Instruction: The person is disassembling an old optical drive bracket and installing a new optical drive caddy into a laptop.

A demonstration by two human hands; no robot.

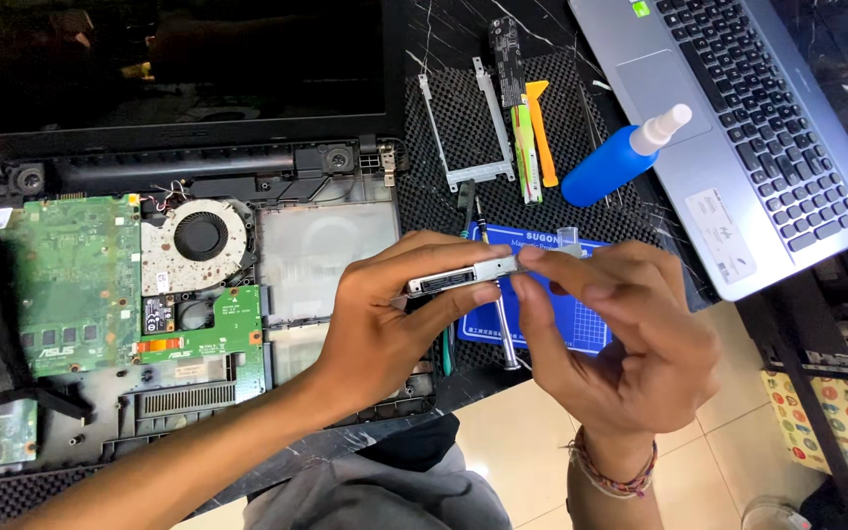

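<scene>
My left hand [385, 319] grips a flat silver drive [458, 278] by its edge, held level above the table's front edge. My right hand [610, 329] pinches the drive's right end, where a small clear plastic tab [569, 236] sticks up. Below the hands lie a blue magnetic mat [581, 329] and a screwdriver [498, 314]. To the left sits an opened black laptop [198, 294] with its green mainboard [71, 285], cooling fan [198, 238] and an empty drive bay [326, 257] exposed.
On a black mesh mat at the back lie a metal drive bracket [463, 128], an orange pry tool [542, 132], a green pry tool [524, 152] and a blue spray bottle [620, 157]. A silver laptop [738, 128] stands at the right. Tiled floor shows below.
</scene>
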